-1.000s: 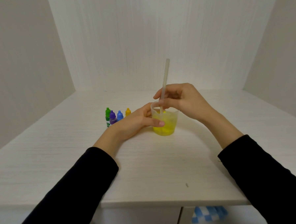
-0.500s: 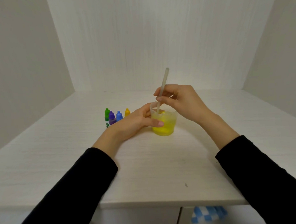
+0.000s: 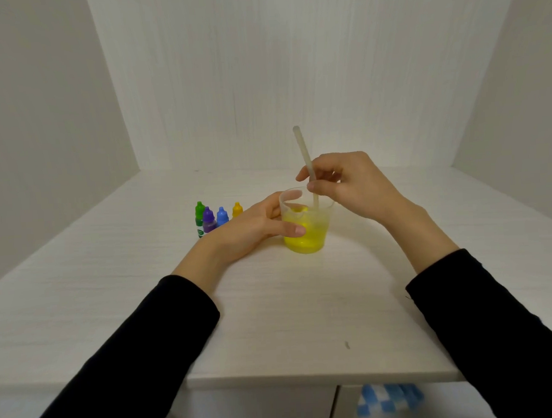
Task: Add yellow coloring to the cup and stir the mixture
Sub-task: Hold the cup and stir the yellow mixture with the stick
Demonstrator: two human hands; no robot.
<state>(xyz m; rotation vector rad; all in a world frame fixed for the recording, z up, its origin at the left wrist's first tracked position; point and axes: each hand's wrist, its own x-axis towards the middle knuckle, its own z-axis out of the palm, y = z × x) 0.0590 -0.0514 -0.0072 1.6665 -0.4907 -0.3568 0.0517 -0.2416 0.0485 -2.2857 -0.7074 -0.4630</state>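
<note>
A clear plastic cup (image 3: 314, 235) with bright yellow liquid stands in the middle of the white table (image 3: 274, 320). My left hand (image 3: 250, 229) grips the cup's left side, thumb across its front. My right hand (image 3: 347, 182) pinches a pale translucent stirring stick (image 3: 302, 153) just above the cup's rim. The stick's lower end dips into the liquid on the right side, and its top leans to the left. The yellow coloring bottle (image 3: 237, 209) stands capped behind my left hand.
Green (image 3: 200, 217), purple (image 3: 208, 219) and blue (image 3: 222, 216) dropper bottles stand in a row left of the yellow one. White walls close in the table on three sides. A blue-and-white checked thing (image 3: 390, 397) lies below the table's front edge.
The stick has swung from leaning right to leaning left, and its lower end has moved to the cup's right side. My right hand shifted slightly right. The left hand stayed on the cup.
</note>
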